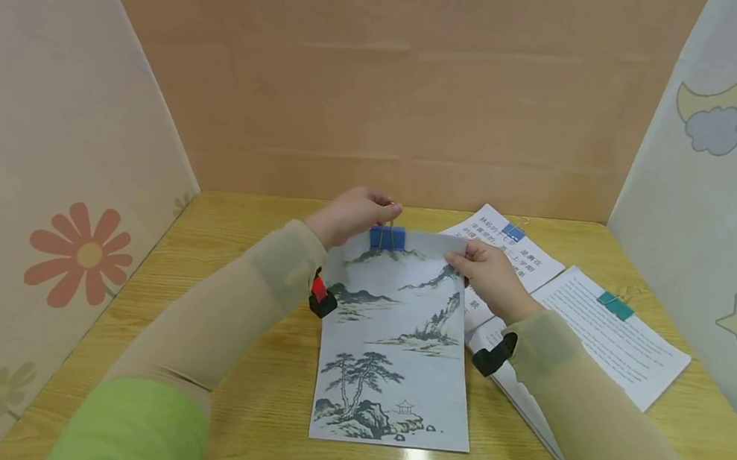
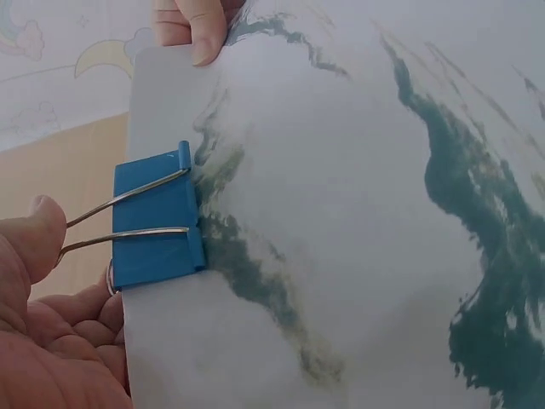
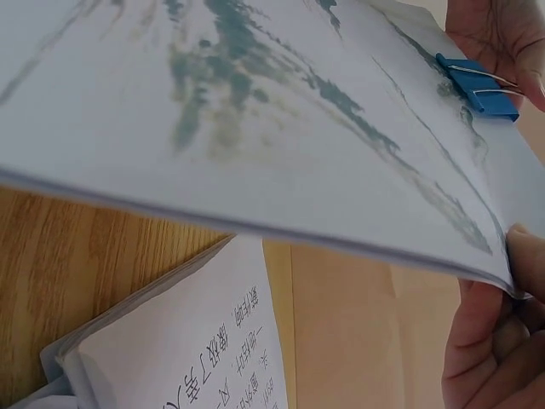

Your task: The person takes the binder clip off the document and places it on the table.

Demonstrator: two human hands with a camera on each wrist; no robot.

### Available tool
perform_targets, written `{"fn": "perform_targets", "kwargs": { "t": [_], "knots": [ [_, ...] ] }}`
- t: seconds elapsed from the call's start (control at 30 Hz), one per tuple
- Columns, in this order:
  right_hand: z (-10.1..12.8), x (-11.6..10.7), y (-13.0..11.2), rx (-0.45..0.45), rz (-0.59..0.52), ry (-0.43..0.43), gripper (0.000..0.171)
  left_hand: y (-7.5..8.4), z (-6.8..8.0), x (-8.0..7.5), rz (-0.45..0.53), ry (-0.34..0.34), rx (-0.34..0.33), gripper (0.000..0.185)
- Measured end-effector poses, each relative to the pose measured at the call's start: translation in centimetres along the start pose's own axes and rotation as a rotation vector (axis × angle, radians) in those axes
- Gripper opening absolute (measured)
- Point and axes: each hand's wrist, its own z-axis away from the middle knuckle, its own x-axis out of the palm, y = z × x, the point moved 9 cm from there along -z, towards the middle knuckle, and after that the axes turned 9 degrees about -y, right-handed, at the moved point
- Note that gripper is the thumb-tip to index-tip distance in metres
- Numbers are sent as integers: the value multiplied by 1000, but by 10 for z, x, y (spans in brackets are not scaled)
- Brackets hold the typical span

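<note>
A stack of paper point(image 1: 392, 322) printed with an ink landscape of trees and mountains is held up at its far end, over the table. A blue binder clip point(image 1: 387, 238) grips the middle of its top edge. My left hand point(image 1: 358, 214) pinches the clip's wire handles, thumb on one side and fingers behind, as the left wrist view shows. At the top right corner of the stack, my right hand point(image 1: 488, 271) pinches the sheets between thumb and curled fingers. The right wrist view shows the stack's edge point(image 3: 255, 232) lifted above the wooden surface.
Right of the stack lie papers with large Chinese characters point(image 1: 533, 266) under a blue clip point(image 1: 513, 233). Nearer, a stack of printed text point(image 1: 639, 348) carries a green clip point(image 1: 615, 305). Patterned side walls and a brown back panel point(image 1: 411, 84) enclose the wooden table point(image 1: 243, 397).
</note>
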Motion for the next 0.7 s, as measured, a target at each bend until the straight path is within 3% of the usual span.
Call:
{"fn": "perform_targets", "kwargs": {
  "t": [0.2,0.53,0.7],
  "knots": [
    [0,2,-1,0,-16,-6,35,-2,-1,-1,21,42,1,36],
    [1,2,-1,10,-14,-5,34,8,4,-9,46,118,82,29],
    [1,1,0,26,-11,-4,34,9,9,-15,50,139,91,28]
  ]
}}
